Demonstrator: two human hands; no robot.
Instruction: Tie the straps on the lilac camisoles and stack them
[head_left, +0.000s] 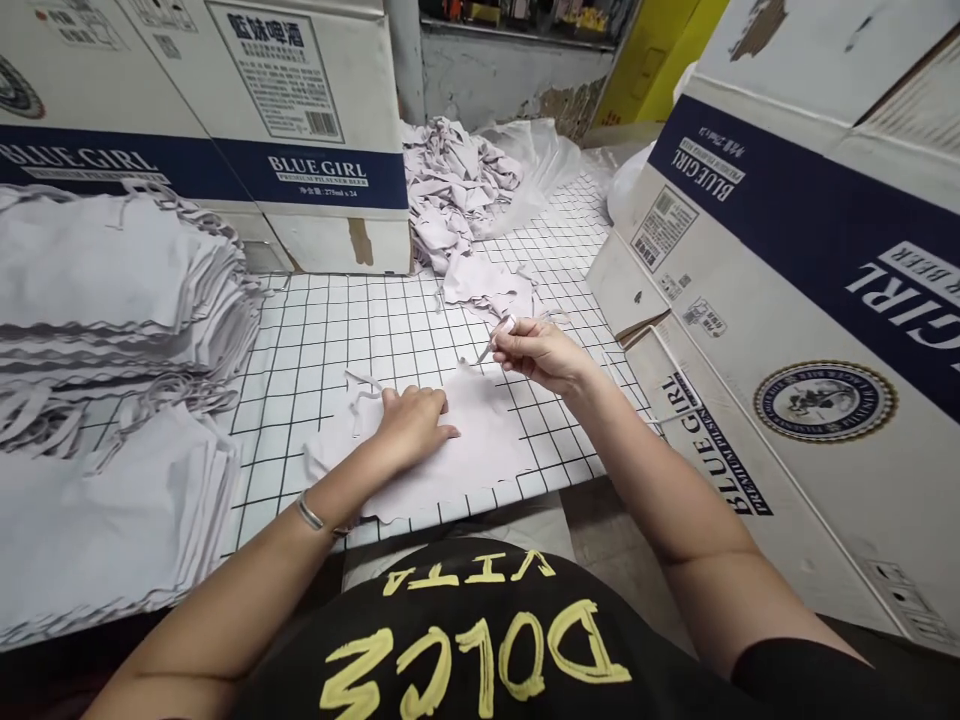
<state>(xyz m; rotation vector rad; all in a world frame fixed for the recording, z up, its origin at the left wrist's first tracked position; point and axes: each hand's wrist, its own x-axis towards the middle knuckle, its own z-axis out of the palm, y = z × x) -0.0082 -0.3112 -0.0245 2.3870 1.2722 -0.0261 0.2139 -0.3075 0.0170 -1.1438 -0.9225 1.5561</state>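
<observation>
A pale pinkish-white cloth piece (480, 430) lies flat near the front edge of the grid-patterned table. On its left part rests my left hand (417, 425), palm down, fingers lightly bent and thumb apart, pressing on the cloth without gripping it. Thin ties stick out at the cloth's corners. My right hand (536, 350) is closed in a pinch, raised a little above the far right corner, and holds a narrow fabric tie (486, 354). Just beyond it another pale cloth piece (487, 285) lies crumpled on the table.
Neat stacks of similar cloth pieces (97, 260) stand at the left. A loose heap of cloth (457, 180) lies at the back beside a clear plastic bag (536, 165). Large cartons stand at the back left (330, 235) and along the right (750, 300).
</observation>
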